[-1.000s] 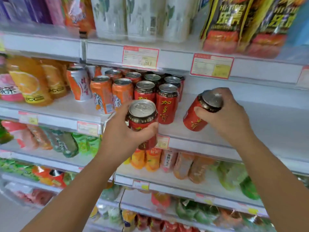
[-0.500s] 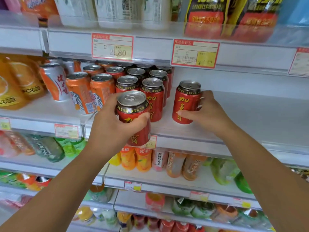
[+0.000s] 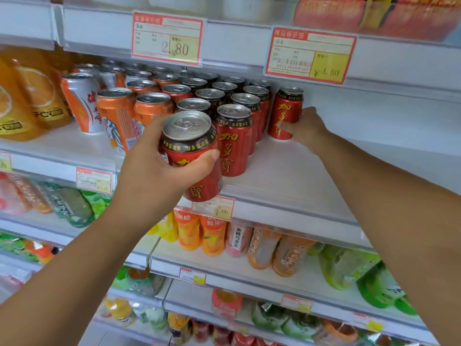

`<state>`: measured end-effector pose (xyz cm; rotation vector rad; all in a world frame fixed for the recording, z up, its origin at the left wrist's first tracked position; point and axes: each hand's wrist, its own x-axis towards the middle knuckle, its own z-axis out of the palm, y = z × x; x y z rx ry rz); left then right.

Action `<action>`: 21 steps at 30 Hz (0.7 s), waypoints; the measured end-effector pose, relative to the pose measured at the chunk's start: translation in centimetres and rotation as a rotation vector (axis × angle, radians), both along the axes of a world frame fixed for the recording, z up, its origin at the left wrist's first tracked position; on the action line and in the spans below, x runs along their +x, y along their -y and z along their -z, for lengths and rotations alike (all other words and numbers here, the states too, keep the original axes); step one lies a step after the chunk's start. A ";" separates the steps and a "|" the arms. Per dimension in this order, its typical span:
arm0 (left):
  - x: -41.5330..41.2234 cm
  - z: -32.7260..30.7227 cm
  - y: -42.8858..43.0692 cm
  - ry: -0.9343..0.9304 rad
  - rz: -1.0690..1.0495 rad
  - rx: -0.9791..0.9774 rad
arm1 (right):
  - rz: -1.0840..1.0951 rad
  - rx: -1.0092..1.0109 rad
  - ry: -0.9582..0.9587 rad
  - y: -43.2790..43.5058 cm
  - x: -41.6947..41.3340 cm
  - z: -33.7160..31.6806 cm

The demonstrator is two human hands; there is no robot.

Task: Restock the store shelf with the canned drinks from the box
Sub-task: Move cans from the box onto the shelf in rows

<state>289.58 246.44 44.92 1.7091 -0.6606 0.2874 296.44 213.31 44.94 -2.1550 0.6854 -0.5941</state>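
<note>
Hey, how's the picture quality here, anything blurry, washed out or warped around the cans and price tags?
Head view: the red can in the left hand is sharp, lettering legible; top-shelf packets and the lowest bottles are smeared; the 2.80 price tag looks washed out; shelf edges bow from the wide-angle lens.

One red can (image 3: 192, 156) in the left hand (image 3: 154, 171), one in the right hand (image 3: 308, 128), roughly ten shelved red cans (image 3: 233, 139), two large price tags (image 3: 166, 37) (image 3: 310, 56).
</note>
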 end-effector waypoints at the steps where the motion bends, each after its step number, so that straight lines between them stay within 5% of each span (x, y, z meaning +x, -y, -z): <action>1: -0.1 0.0 0.0 0.000 0.000 -0.003 | -0.004 0.002 0.006 0.3 0.4 0.1; 16: -1.2 -0.5 0.7 -0.034 0.007 0.019 | 0.036 -0.124 -0.090 -1.2 -1.9 -1.5; 21: -1.5 -0.7 2.0 -0.064 0.069 0.011 | -0.341 -0.148 0.009 -7.0 -10.5 -2.6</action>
